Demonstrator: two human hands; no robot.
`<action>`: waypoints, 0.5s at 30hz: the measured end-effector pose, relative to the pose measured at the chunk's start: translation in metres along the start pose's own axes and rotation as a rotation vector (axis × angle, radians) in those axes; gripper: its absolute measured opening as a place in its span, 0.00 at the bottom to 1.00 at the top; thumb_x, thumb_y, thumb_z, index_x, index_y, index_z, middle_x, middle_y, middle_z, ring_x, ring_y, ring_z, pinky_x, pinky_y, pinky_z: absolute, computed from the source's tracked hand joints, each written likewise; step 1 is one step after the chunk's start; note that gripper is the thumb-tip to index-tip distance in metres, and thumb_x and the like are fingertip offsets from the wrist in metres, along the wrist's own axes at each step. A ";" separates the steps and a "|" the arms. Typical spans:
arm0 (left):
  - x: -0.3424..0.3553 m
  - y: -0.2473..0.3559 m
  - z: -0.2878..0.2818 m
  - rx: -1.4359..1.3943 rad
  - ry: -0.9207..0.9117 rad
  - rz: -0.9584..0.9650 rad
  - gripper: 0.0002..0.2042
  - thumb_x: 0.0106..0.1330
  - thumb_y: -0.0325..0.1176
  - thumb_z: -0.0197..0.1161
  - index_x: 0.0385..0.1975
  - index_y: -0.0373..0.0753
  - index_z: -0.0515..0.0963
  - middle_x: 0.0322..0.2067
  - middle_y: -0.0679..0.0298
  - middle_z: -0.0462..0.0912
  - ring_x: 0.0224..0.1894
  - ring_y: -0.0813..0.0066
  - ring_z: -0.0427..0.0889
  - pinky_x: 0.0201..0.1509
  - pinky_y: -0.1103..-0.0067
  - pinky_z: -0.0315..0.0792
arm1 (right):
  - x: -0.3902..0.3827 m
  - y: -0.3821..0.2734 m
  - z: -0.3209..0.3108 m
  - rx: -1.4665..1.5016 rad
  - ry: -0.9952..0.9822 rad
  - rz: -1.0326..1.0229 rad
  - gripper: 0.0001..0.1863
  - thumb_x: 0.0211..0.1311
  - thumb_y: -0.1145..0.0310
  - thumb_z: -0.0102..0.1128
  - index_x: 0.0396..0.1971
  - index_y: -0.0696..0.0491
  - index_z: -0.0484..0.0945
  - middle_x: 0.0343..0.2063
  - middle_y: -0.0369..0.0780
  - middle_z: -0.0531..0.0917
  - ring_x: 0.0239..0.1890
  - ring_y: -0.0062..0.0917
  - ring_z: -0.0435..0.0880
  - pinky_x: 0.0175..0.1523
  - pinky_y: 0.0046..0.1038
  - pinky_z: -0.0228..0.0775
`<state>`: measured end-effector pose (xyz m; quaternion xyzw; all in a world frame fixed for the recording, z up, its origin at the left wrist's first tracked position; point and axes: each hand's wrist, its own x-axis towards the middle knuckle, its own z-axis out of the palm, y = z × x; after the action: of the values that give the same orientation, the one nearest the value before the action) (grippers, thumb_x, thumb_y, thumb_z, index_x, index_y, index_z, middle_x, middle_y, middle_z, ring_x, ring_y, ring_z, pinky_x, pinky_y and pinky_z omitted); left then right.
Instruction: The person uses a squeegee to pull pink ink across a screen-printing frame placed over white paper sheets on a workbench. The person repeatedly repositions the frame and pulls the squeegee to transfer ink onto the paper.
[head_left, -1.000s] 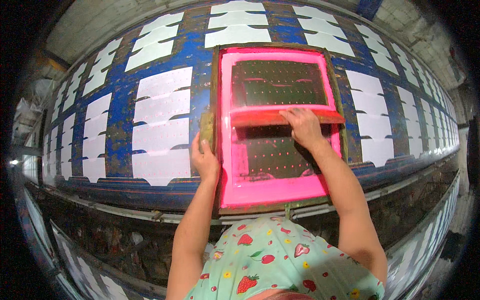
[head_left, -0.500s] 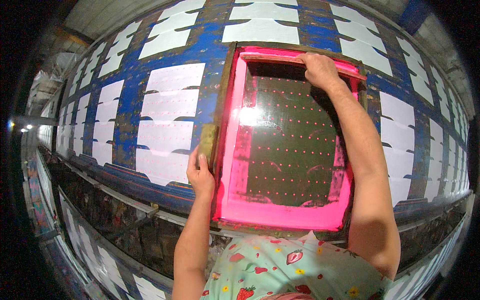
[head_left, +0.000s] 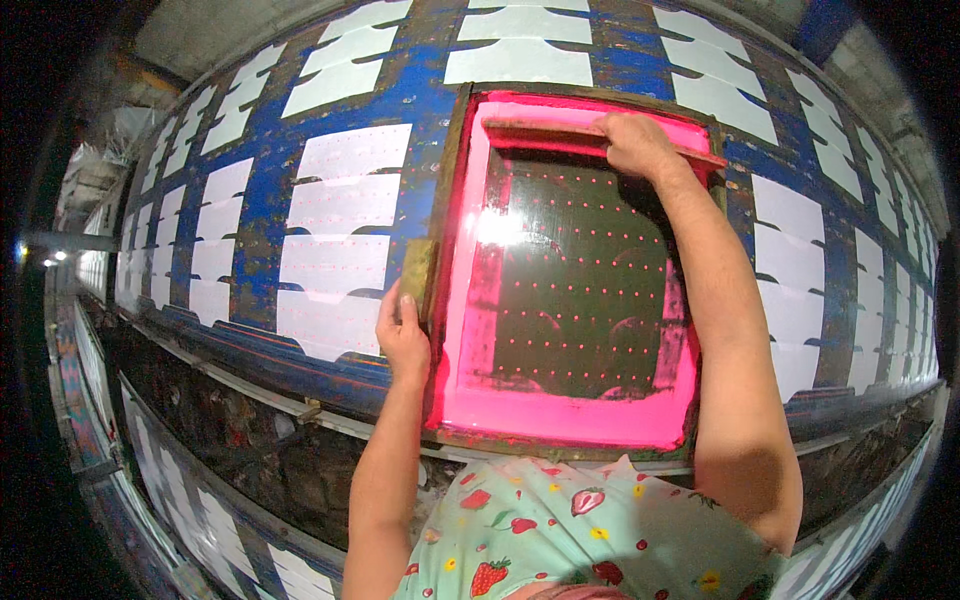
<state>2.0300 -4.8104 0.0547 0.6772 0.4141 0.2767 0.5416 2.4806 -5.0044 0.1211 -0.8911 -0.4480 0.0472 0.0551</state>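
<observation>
Two bare forearms rise from the lower edge, above a pale green garment (head_left: 590,535) printed with strawberries. Nearest, the left hand (head_left: 402,335) rests at the left side of a printing screen (head_left: 570,270), its fingers curled round a small brownish block (head_left: 417,277) fixed to the wooden frame; the thumb lies against the frame's edge. How tightly it grips cannot be told from this angle. The screen lies flat on a long blue table (head_left: 400,100), its border thick with bright pink ink and its dark mesh dotted with rows of small pink points; a glare of light sits on the mesh near the upper left. Farther off, the right hand (head_left: 640,145) is closed over a wooden squeegee (head_left: 560,135) that lies across the far end of the screen, fingers wrapped over its top edge. Beyond and to both sides, the table carries rows of white cut cloth pieces (head_left: 335,225) laid in columns, some just beside the frame. Below the table's near edge runs a dark, stained rail (head_left: 250,390).
</observation>
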 end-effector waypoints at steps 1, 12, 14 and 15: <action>0.001 -0.002 -0.001 -0.027 -0.015 0.023 0.19 0.84 0.31 0.58 0.69 0.27 0.78 0.63 0.51 0.85 0.65 0.64 0.82 0.72 0.70 0.73 | -0.012 -0.008 -0.001 0.021 -0.040 -0.005 0.22 0.59 0.74 0.62 0.53 0.44 0.89 0.48 0.48 0.92 0.54 0.49 0.91 0.59 0.54 0.83; -0.004 0.020 -0.022 -0.142 0.115 0.169 0.34 0.74 0.25 0.71 0.78 0.30 0.65 0.71 0.48 0.75 0.72 0.58 0.76 0.73 0.66 0.72 | -0.229 -0.147 0.016 0.093 0.037 -0.087 0.20 0.54 0.78 0.65 0.47 0.46 0.90 0.41 0.44 0.89 0.49 0.46 0.90 0.55 0.48 0.84; -0.012 0.059 -0.045 -0.186 0.076 0.359 0.28 0.74 0.25 0.71 0.73 0.28 0.72 0.65 0.49 0.82 0.68 0.59 0.80 0.75 0.66 0.71 | -0.269 -0.174 0.019 0.094 0.021 -0.099 0.19 0.54 0.78 0.67 0.46 0.46 0.89 0.40 0.44 0.89 0.49 0.46 0.90 0.54 0.48 0.84; -0.014 0.085 -0.055 -0.336 0.023 0.383 0.26 0.75 0.24 0.71 0.71 0.29 0.74 0.63 0.51 0.85 0.66 0.62 0.82 0.75 0.67 0.72 | -0.287 -0.189 0.021 0.087 0.023 -0.084 0.20 0.52 0.78 0.68 0.46 0.47 0.89 0.40 0.43 0.88 0.49 0.46 0.89 0.53 0.48 0.84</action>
<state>1.9999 -4.8005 0.1523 0.6407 0.2326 0.4469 0.5794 2.1575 -5.1220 0.1369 -0.8688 -0.4817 0.0541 0.1011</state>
